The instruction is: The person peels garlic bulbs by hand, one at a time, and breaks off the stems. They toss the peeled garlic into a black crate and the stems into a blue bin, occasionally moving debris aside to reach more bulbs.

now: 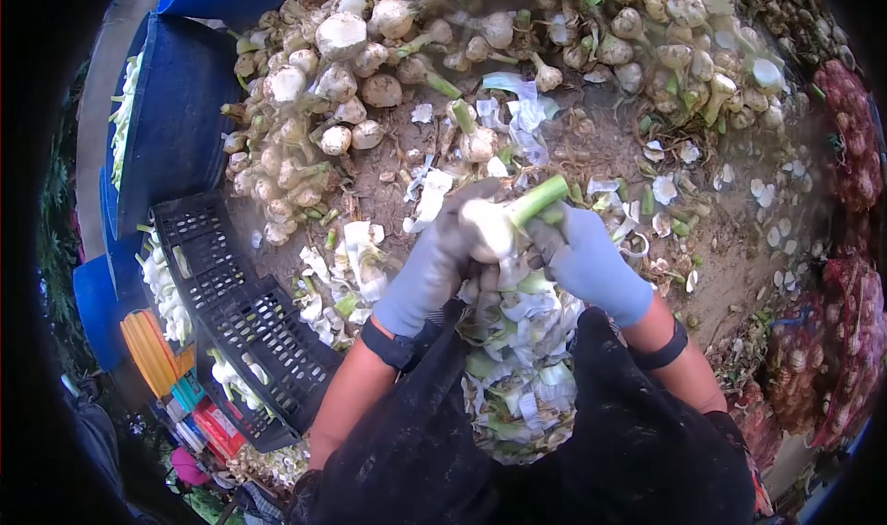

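A white garlic bulb with a thick cut green stem is held up at the centre, above the person's lap. My left hand, in a grey-blue glove with dark fingers, is wrapped round the bulb's left side. From the right, my right hand, gloved the same way, has its fingers closed by the stem and the bulb's right side; what its fingertips pinch is hidden. Peeled skins lie in a heap between the legs, just below the hands.
Unpeeled garlic bulbs are piled across the back. Black slotted crates with white bulbs stand at the left beside a blue container. Red net sacks line the right edge. Loose skins litter the ground.
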Demonstrator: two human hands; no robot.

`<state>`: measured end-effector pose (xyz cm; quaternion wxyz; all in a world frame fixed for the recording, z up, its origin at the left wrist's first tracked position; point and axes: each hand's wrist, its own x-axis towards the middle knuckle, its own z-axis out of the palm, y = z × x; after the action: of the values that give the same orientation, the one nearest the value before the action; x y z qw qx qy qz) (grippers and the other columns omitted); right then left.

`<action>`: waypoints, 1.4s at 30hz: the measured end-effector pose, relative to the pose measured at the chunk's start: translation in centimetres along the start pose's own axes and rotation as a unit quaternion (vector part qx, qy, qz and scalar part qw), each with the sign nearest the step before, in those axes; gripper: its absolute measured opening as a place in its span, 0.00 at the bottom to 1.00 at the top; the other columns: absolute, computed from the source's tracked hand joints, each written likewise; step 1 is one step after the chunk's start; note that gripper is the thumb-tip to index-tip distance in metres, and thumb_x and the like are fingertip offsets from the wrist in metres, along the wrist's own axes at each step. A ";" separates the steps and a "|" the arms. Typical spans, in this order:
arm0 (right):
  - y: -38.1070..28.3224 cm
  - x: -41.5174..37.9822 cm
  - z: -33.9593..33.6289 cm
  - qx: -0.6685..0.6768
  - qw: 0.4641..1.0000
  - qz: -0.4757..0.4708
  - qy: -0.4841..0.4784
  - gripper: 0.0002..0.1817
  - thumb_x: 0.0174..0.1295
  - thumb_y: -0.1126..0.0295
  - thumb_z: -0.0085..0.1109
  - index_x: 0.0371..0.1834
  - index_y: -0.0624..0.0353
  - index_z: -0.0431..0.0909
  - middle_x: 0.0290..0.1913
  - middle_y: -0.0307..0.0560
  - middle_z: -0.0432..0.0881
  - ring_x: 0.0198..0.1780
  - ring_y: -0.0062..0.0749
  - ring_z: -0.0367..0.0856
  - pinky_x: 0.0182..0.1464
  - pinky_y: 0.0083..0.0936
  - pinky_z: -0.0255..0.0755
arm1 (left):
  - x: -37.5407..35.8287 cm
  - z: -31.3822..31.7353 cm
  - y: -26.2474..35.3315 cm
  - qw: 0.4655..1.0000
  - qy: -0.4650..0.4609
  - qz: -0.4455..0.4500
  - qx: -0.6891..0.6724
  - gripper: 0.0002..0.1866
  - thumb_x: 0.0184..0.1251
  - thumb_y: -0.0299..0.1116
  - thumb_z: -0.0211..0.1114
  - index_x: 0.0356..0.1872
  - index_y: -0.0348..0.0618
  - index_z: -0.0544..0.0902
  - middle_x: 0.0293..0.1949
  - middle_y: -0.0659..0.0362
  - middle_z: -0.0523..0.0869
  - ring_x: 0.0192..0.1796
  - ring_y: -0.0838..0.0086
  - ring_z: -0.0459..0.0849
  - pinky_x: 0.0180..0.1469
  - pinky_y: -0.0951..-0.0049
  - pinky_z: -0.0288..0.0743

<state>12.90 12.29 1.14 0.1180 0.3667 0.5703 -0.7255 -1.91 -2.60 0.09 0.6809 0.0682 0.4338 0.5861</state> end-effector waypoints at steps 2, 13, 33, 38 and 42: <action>3.4 0.9 0.3 -0.260 0.915 -0.272 0.147 0.15 0.63 0.64 0.58 0.44 0.65 0.77 0.28 0.43 0.81 0.31 0.29 0.82 0.32 0.31 0.73 | 0.3 0.9 0.1 1.000 0.018 -0.004 -0.020 0.34 0.65 0.56 0.57 0.64 0.41 0.66 0.37 0.57 0.81 0.28 0.80 0.81 0.22 0.83 0.71; 2.0 1.8 0.2 0.045 0.991 -0.114 0.045 0.11 0.61 0.72 0.56 0.45 0.64 0.79 0.34 0.47 0.83 0.37 0.27 0.80 0.42 0.27 0.73 | 1.2 0.6 1.2 0.960 0.121 -0.061 0.243 0.30 0.59 0.26 0.62 0.64 0.37 0.65 0.49 0.54 0.80 0.50 0.73 0.79 0.50 0.74 0.75; 0.9 -3.0 2.5 -0.343 0.839 -0.139 -0.399 0.18 0.47 0.73 0.54 0.44 0.53 0.81 0.36 0.51 0.83 0.39 0.45 0.82 0.40 0.36 0.75 | 1.9 -2.1 1.4 0.960 0.091 0.108 -0.242 0.22 0.72 0.45 0.52 0.55 0.36 0.73 0.54 0.46 0.79 0.59 0.53 0.77 0.62 0.49 0.70; -1.9 -2.6 0.6 -0.033 0.863 -0.304 -0.402 0.22 0.47 0.72 0.58 0.50 0.54 0.79 0.40 0.53 0.82 0.40 0.45 0.81 0.41 0.39 0.74 | 2.0 -2.8 0.7 0.965 0.117 0.102 -0.210 0.22 0.72 0.45 0.52 0.56 0.36 0.72 0.54 0.49 0.79 0.58 0.55 0.77 0.62 0.54 0.71; -1.2 0.5 1.2 -0.443 0.844 -0.284 0.106 0.27 0.46 0.69 0.64 0.54 0.57 0.74 0.39 0.51 0.80 0.40 0.48 0.79 0.40 0.40 0.72 | 2.0 -1.6 1.1 0.973 0.152 0.104 -0.142 0.24 0.74 0.48 0.49 0.59 0.40 0.71 0.53 0.53 0.80 0.53 0.65 0.81 0.53 0.63 0.79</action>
<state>11.41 11.68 1.80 -0.0044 0.1720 0.9191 -0.3545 -3.97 -1.23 -1.24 0.5447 -0.0740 0.4355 0.7129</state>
